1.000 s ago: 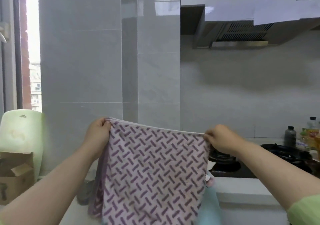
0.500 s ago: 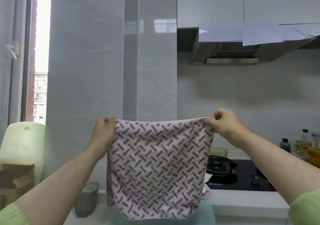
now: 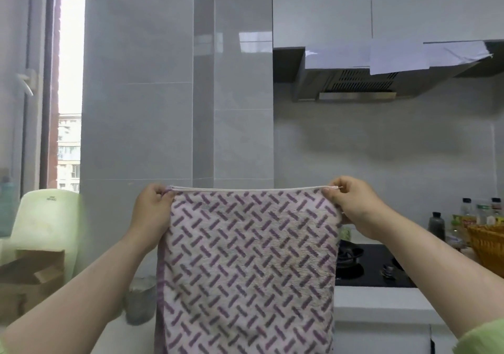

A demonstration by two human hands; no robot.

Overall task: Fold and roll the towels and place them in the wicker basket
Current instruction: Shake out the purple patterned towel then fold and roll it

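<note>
The person holds a purple-and-white patterned towel [image 3: 248, 269] up in front of them, stretched flat between both hands. The left hand [image 3: 152, 212] pinches the upper left corner, its grip closed on the doubled edge. The right hand [image 3: 351, 206] has the upper right corner the same way, with thumb and fingers curled over the hem. The top edge runs level and taut and shows two layers. The cloth hangs straight down past the bottom of the view, so I cannot tell whether its lower end touches the white tabletop [image 3: 376, 303]. The wicker basket [image 3: 488, 247] sits well apart from the towel at the far right, beside the black hob [image 3: 376, 269], with capped bottles [image 3: 436, 225] behind it. On the left a pale green bin [image 3: 46, 225] stands by the window [image 3: 69, 94], with a cardboard box [image 3: 30, 274] in front of it.
</note>
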